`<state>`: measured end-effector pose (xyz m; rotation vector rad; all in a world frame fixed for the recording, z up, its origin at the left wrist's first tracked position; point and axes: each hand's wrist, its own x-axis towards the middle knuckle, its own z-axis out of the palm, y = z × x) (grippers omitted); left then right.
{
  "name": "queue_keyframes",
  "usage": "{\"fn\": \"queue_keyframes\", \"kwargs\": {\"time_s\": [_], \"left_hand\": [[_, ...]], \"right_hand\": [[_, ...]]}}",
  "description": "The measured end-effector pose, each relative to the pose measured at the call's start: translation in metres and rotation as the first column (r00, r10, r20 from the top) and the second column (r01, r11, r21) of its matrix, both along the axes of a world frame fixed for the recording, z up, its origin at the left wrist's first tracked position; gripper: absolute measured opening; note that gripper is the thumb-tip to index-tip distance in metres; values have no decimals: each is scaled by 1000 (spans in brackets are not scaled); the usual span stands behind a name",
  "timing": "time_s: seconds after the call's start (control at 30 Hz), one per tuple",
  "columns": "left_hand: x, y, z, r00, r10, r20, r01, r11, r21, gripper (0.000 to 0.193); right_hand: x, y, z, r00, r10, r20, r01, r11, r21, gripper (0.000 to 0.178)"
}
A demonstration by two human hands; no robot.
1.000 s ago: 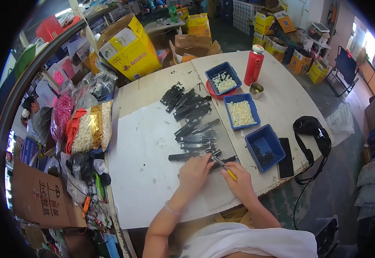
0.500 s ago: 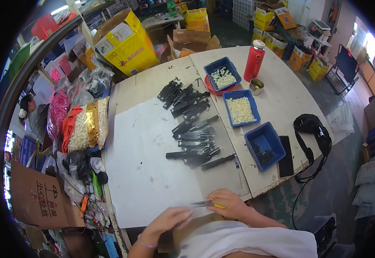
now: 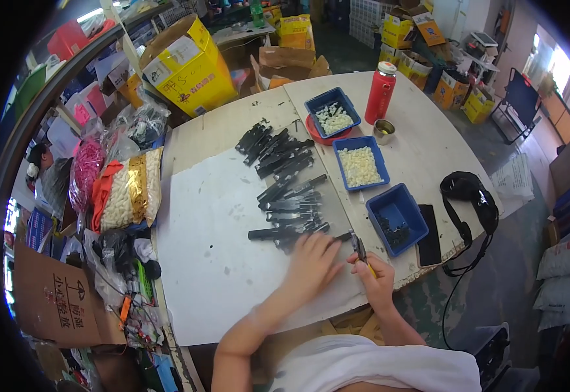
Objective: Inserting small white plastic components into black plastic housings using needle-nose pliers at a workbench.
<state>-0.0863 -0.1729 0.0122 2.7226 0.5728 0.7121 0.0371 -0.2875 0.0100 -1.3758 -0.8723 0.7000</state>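
Yellow carton (image 3: 190, 65): big cardboard box, open flaps, far left past the table edge.
Brown carton (image 3: 53, 300): flat cardboard with dark marks, low on my left.
Bags (image 3: 125, 189): clear crinkled plastic, white pieces inside, left of the white sheet (image 3: 219, 261).
Blue trays (image 3: 360, 163): three rigid plastic bins on my right.
My left hand (image 3: 311, 261): fingers spread flat on the black strips (image 3: 285, 232).
My right hand (image 3: 375, 281): curled tight around yellow-handled pliers (image 3: 361, 251), beside the strips.

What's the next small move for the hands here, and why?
Probably bring the tool tip onto the near end of the black part under the left hand. The left hand lies flat on the nearest black strip in the row, pinning it to the table, while the right hand holds a small yellow-handled tool just beside that strip's end, apparently not yet on it.
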Motion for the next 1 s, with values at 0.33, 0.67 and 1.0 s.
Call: {"fn": "queue_keyframes", "kwargs": {"time_s": [0.33, 0.67, 1.0], "left_hand": [[34, 22, -17, 965, 126, 229, -68, 967, -246, 24], [-4, 11, -7, 948, 184, 259, -146, 976, -159, 22], [-162, -38, 29, 996, -85, -12, -27, -172, -985, 29]], "right_hand": [[22, 1, -18, 948, -122, 294, 177, 969, -170, 22], [3, 20, -22, 858, 14, 513, 59, 990, -126, 19], [-46, 5, -23, 583, 431, 688, -612, 790, 24, 16]]}}
